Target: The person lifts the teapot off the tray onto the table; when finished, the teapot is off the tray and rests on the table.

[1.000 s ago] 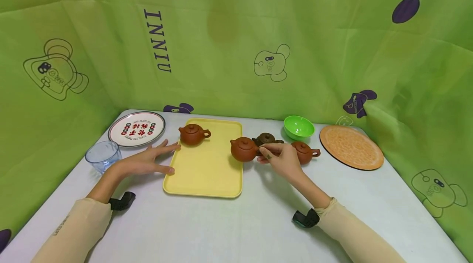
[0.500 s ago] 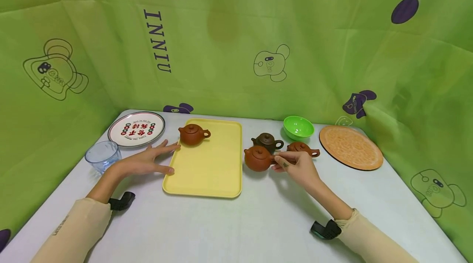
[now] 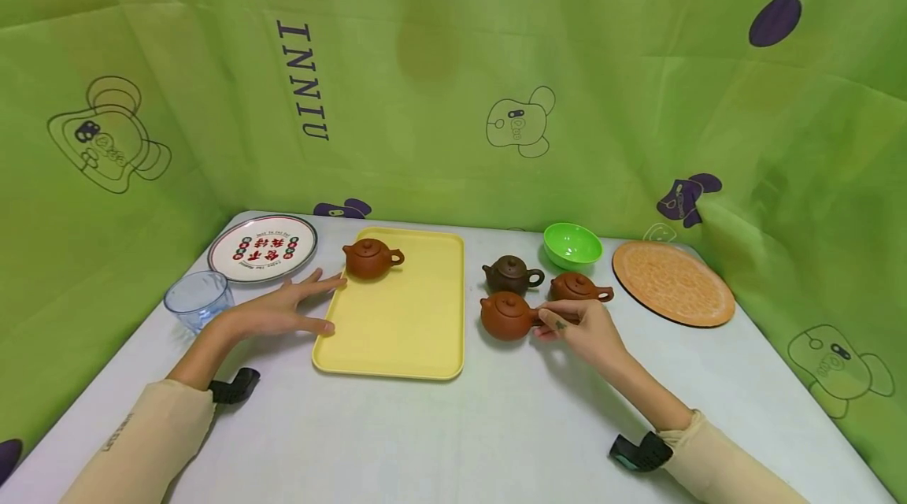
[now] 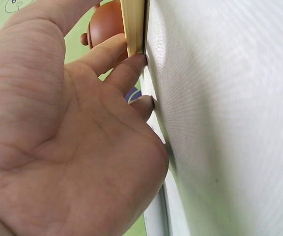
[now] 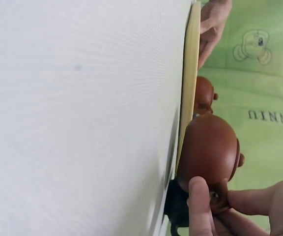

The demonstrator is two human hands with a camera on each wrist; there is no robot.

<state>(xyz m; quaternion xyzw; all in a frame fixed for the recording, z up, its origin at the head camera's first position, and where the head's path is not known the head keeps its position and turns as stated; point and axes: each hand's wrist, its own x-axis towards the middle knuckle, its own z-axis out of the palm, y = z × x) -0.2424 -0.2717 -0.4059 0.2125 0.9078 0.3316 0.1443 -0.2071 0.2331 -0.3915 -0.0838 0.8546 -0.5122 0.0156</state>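
My right hand [image 3: 584, 331] pinches the handle of a reddish-brown teapot [image 3: 506, 316], right of the yellow tray [image 3: 397, 331]. In the right wrist view this teapot [image 5: 210, 147] is upright, close to the tabletop; whether it touches cannot be told. Behind it stand a dark brown teapot [image 3: 510, 273] and another reddish-brown teapot [image 3: 572, 286], the latter partly behind my right hand. A further reddish-brown teapot [image 3: 367, 258] sits at the tray's back left. My left hand [image 3: 272, 311] has its fingers spread, and their tips [image 4: 137, 61] touch the tray's left edge.
A patterned white plate [image 3: 265, 248] lies at the back left, with a clear blue glass [image 3: 198, 301] in front. On the right are a green bowl [image 3: 572, 245] and a round orange-tan mat [image 3: 673, 283]. Green printed cloth [image 3: 425, 134] surrounds the white table [image 3: 425, 441].
My right hand has carried the reddish-brown teapot from over the tray's right edge rightward and toward me, onto the area beside the tray. My left hand has stayed in place.
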